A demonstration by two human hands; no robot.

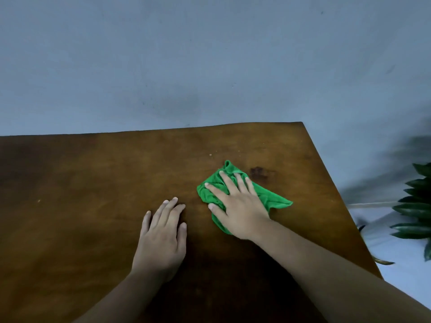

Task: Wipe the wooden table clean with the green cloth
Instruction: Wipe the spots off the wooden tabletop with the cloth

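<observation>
The brown wooden table (93,206) fills the lower half of the view. A crumpled green cloth (270,197) lies on its right part. My right hand (238,206) presses flat on the cloth, fingers spread, covering its middle. My left hand (163,234) rests flat on the bare wood just left of the cloth, fingers together, holding nothing. A dark stain (258,172) marks the wood just beyond the cloth. A few pale crumbs (210,155) lie farther back.
A grey-blue wall (210,66) rises right behind the table's far edge. The table's right edge runs diagonally down to the lower right. Beyond it stand dark green plant leaves (415,206) over a pale floor.
</observation>
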